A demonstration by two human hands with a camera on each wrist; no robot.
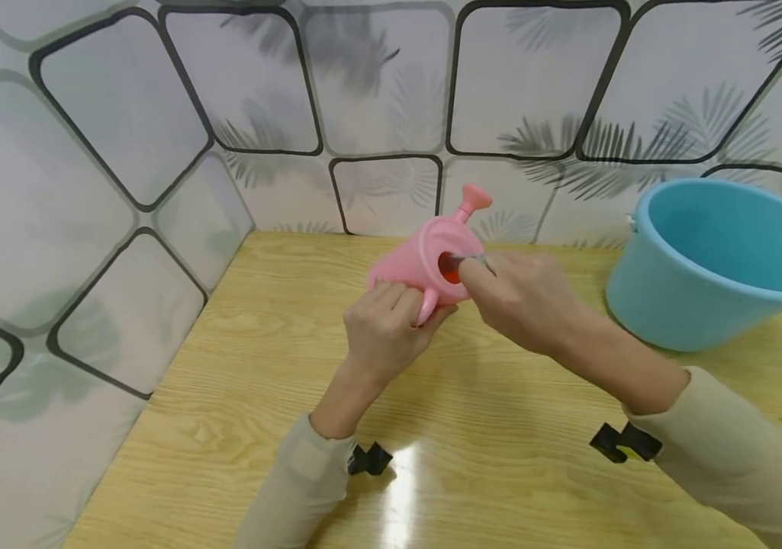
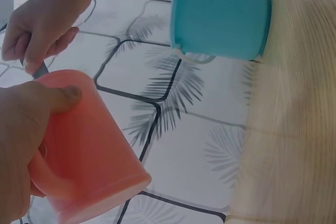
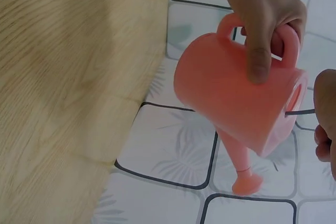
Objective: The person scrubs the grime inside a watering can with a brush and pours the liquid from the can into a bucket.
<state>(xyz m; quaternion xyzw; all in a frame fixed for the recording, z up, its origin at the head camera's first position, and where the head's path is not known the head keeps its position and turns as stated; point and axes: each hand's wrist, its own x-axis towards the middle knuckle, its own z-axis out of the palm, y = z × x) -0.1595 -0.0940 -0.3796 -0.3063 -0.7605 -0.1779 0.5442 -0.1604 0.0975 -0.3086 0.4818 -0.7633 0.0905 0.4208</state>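
Note:
A pink watering can (image 1: 397, 263) is held tilted above the wooden table, its open top turned toward the right and its flared spout (image 1: 476, 198) pointing up and back. My left hand (image 1: 387, 328) grips its loop handle, with the thumb (image 3: 259, 64) pressed along the can's body. Beside the opening, my right hand (image 1: 521, 297) pinches a thin dark grey rod (image 3: 300, 112). The rod's far end goes in through the round hole in the can's top and is hidden inside, so I cannot tell what kind of tool it is.
A light blue bucket (image 1: 699, 290) stands upright on the table at the right, beyond my right forearm. A pale, leaf-patterned wall covering (image 1: 384, 194) rises along the back and left edges of the wood-grain table (image 1: 246, 366).

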